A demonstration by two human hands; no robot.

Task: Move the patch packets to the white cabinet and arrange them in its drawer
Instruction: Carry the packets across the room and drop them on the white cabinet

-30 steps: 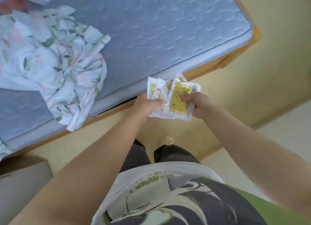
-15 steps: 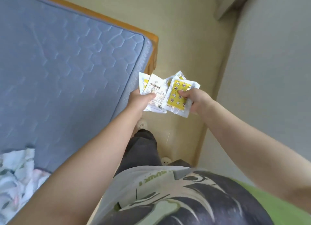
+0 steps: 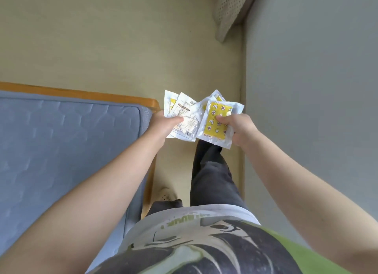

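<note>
**Packets in hand, cabinet not in sight**

On the left lies the grey-blue quilted mattress (image 3: 67,151) in its orange wooden bed frame (image 3: 81,93). Just past its corner the left hand (image 3: 166,121) is closed on a fan of white printed patch packets (image 3: 185,118), thumb pressed on top. Beside it the right hand (image 3: 238,128) pinches the yellow star-and-moon patterned packet (image 3: 216,122), which overlaps the white ones; at least 4 packets show, the exact count unclear. All are thin, flat, crinkled sachets with sealed white borders, held in the air above the pale beige floor (image 3: 122,48). The grey wall (image 3: 317,89) rises on the right. Judging by this, gathering is done and carrying is under way; neither the white cabinet nor its drawer is visible, so arrival, placing and arranging all remain.
</note>
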